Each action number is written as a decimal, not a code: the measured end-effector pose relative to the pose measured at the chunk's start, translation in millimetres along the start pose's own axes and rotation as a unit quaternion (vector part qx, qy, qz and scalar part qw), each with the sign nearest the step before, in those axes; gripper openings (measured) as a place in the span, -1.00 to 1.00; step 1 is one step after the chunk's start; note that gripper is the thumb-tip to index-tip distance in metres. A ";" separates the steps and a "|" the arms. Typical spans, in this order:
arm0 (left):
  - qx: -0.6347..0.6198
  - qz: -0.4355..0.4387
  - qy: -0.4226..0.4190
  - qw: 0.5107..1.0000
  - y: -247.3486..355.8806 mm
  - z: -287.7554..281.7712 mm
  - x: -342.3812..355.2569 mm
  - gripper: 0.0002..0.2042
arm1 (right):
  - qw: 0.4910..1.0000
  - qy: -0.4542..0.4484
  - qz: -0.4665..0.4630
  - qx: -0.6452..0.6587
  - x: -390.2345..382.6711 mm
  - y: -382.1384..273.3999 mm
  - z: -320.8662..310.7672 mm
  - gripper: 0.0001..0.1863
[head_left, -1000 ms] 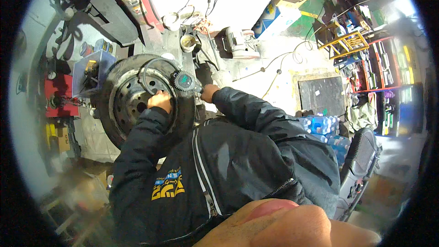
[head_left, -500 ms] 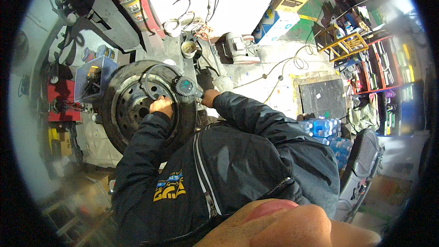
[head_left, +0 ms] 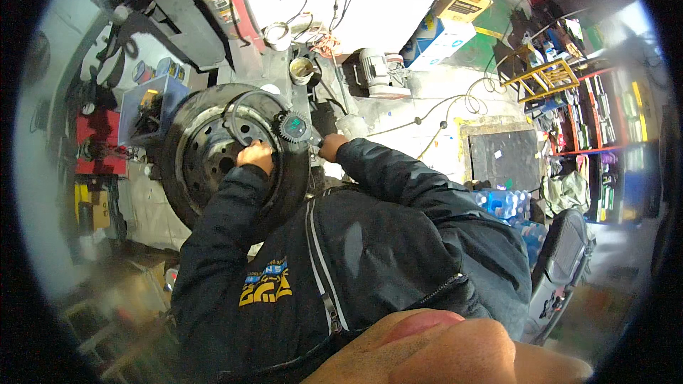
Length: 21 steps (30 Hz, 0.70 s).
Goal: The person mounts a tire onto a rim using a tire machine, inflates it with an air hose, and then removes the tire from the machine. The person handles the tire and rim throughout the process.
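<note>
A car tire on a steel rim (head_left: 171, 163) lies before me on the left, its holed wheel disc facing up. Over the rim, my left hand (head_left: 256, 157) is closed round the end of a dark air hose (head_left: 229, 115); its fingertips and the very tip of the hose are hidden. That hose loops across the tire to a round digital tire gauge (head_left: 292, 127) with a toothed guard and a lit display. My right hand (head_left: 332, 147) grips the gauge's handle at the tire's right edge.
Behind the tire stand a blue plastic bin (head_left: 151, 110), a red machine column (head_left: 231, 11) and a small bucket (head_left: 302, 71). A grey motor (head_left: 377, 72) sits on the floor, with black cables (head_left: 455, 99) to its right. Water bottle packs (head_left: 501, 203) and a black seat (head_left: 567, 245) lie right.
The whole view has shifted slightly. Both hands keep their grips, and the gauge stays over the tire's right side.
</note>
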<state>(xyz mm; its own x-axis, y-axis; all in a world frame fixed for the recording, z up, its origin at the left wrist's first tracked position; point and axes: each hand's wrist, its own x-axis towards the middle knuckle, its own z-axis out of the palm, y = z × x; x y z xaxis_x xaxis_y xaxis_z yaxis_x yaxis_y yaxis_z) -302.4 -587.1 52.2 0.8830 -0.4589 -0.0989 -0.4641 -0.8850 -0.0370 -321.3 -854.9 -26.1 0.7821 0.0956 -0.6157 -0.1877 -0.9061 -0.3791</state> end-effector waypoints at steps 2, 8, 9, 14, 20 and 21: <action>0.012 0.020 0.030 0.999 -1.4 4.5 0.3 -0.87 | 0.999 0.035 -0.011 0.000 4.1 1.6 2.8 -0.53; 0.010 0.011 0.049 0.999 -2.8 10.3 -1.9 -0.88 | 0.999 0.042 -0.032 0.000 12.2 7.3 11.8 -0.55; 0.007 0.014 0.052 0.999 -3.1 9.2 -2.2 -0.87 | 1.000 0.025 -0.008 0.011 13.1 7.8 12.7 -0.54; -0.030 0.013 0.024 0.999 -1.4 -2.4 -3.0 -0.83 | 0.998 0.059 -0.025 -0.018 12.9 8.9 14.6 -0.58; -0.015 0.002 0.014 1.000 2.3 -12.0 -3.3 -0.82 | 0.998 0.068 -0.013 0.005 9.8 8.1 12.1 -0.59; -0.014 0.003 0.019 1.000 2.9 -12.8 -3.7 -0.82 | 0.998 0.061 -0.013 0.010 9.3 7.8 11.7 -0.56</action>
<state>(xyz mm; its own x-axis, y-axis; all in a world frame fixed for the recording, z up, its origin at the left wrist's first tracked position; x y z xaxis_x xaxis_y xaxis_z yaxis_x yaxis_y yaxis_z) -306.2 -589.0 65.1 0.8829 -0.4655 -0.0614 -0.4668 -0.8843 -0.0081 -322.5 -856.3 -43.0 0.8535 0.0671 -0.5168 -0.1770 -0.8954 -0.4085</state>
